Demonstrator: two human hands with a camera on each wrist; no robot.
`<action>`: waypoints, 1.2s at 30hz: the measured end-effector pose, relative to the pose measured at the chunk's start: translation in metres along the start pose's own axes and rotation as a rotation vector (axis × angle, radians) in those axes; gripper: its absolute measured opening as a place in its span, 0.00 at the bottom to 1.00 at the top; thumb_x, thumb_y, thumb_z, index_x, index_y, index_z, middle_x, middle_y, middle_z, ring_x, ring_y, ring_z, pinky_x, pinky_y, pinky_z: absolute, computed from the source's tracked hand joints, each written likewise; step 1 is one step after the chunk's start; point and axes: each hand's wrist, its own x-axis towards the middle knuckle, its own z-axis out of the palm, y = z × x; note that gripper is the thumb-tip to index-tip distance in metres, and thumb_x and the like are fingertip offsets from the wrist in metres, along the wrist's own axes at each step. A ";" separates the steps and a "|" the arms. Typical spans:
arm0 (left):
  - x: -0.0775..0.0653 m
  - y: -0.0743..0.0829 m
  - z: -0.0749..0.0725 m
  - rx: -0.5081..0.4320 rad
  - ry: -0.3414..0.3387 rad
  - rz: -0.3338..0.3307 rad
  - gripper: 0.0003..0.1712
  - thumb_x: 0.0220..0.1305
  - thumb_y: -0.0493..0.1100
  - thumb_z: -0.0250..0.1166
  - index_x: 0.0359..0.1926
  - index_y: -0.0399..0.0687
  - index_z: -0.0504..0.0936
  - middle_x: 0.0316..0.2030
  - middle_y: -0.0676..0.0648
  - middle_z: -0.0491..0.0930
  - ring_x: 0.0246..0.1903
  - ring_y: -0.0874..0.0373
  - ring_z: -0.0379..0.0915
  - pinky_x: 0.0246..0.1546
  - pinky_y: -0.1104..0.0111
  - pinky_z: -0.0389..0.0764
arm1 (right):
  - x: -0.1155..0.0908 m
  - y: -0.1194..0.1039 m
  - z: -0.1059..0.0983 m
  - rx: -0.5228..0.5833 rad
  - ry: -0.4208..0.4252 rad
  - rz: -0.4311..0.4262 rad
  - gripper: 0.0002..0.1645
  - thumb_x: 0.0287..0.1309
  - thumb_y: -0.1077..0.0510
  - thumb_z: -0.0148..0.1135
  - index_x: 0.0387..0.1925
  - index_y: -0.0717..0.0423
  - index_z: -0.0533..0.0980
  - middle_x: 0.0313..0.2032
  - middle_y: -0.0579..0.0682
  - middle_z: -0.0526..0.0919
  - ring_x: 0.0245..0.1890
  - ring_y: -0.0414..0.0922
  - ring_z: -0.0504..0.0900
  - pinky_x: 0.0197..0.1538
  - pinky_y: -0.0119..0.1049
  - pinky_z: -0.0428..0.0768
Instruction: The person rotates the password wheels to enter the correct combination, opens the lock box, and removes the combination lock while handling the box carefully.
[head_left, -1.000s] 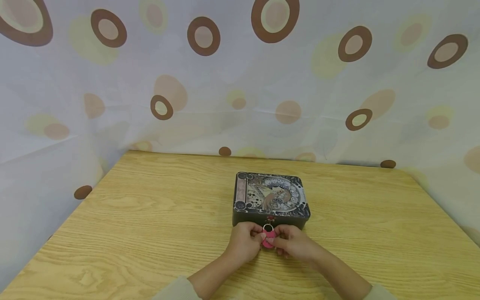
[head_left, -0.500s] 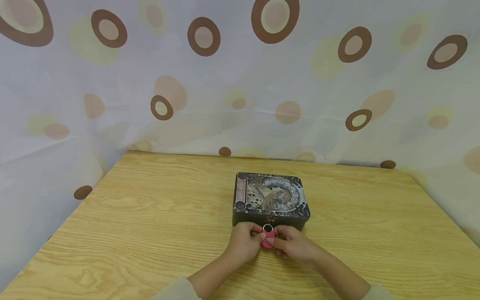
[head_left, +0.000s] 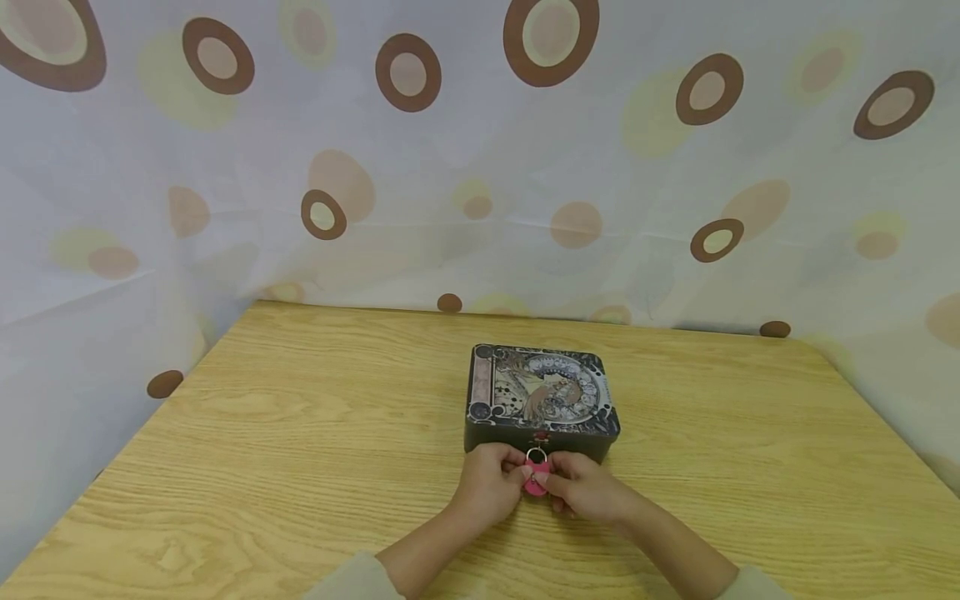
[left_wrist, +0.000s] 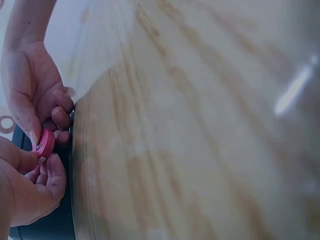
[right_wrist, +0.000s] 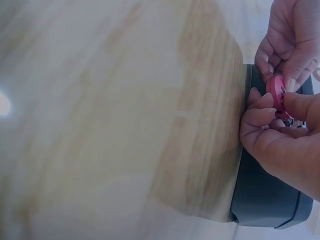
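Note:
A pink padlock point(head_left: 536, 478) with a silver shackle hangs at the front of a dark tin box point(head_left: 542, 390) with a patterned lid. Just above the shackle, the box's red clasp point(head_left: 541, 437) shows. My left hand point(head_left: 489, 486) pinches the padlock's left side, thumb on its face. From the other side my right hand point(head_left: 592, 490) pinches it too, its thumb over the small markings in the middle. In the left wrist view the padlock point(left_wrist: 46, 142) is seen edge-on between both hands. The right wrist view shows dark details on the padlock's face point(right_wrist: 278, 92), partly behind the thumb.
The box stands on a light wood-grain table point(head_left: 300, 433). Behind and beside the table hangs a pale curtain point(head_left: 480, 167) with brown and beige ovals. Both forearms reach in from the near edge in light sleeves point(head_left: 358, 578).
The right thumb has shifted slightly on the padlock's face. The box and the left hand keep their places.

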 end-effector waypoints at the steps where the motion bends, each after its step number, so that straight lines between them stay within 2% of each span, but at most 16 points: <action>1: 0.000 0.000 0.000 -0.001 0.000 0.001 0.03 0.53 0.28 0.63 0.26 0.28 0.79 0.21 0.41 0.79 0.20 0.65 0.68 0.20 0.76 0.71 | 0.000 0.000 0.000 0.003 0.000 0.006 0.09 0.63 0.63 0.47 0.33 0.67 0.69 0.18 0.46 0.67 0.18 0.39 0.64 0.21 0.26 0.63; 23: 0.000 -0.001 0.000 -0.015 -0.020 -0.020 0.04 0.55 0.29 0.62 0.27 0.29 0.79 0.21 0.43 0.78 0.21 0.65 0.67 0.20 0.76 0.71 | -0.002 -0.001 0.000 0.001 -0.006 -0.003 0.13 0.66 0.62 0.44 0.32 0.68 0.70 0.19 0.45 0.69 0.18 0.38 0.64 0.22 0.26 0.65; 30: 0.000 0.001 -0.001 -0.012 -0.018 -0.013 0.04 0.54 0.30 0.63 0.27 0.28 0.79 0.22 0.42 0.79 0.22 0.64 0.68 0.21 0.76 0.72 | -0.001 0.000 -0.002 0.046 0.033 -0.002 0.13 0.64 0.61 0.47 0.29 0.68 0.71 0.17 0.44 0.68 0.17 0.37 0.65 0.21 0.26 0.66; 36: 0.000 0.001 -0.002 -0.008 -0.015 -0.009 0.04 0.54 0.29 0.62 0.27 0.28 0.80 0.22 0.41 0.79 0.22 0.64 0.68 0.20 0.76 0.71 | 0.000 0.001 -0.003 0.055 0.055 -0.007 0.13 0.65 0.60 0.47 0.32 0.69 0.71 0.18 0.44 0.68 0.18 0.37 0.65 0.21 0.26 0.66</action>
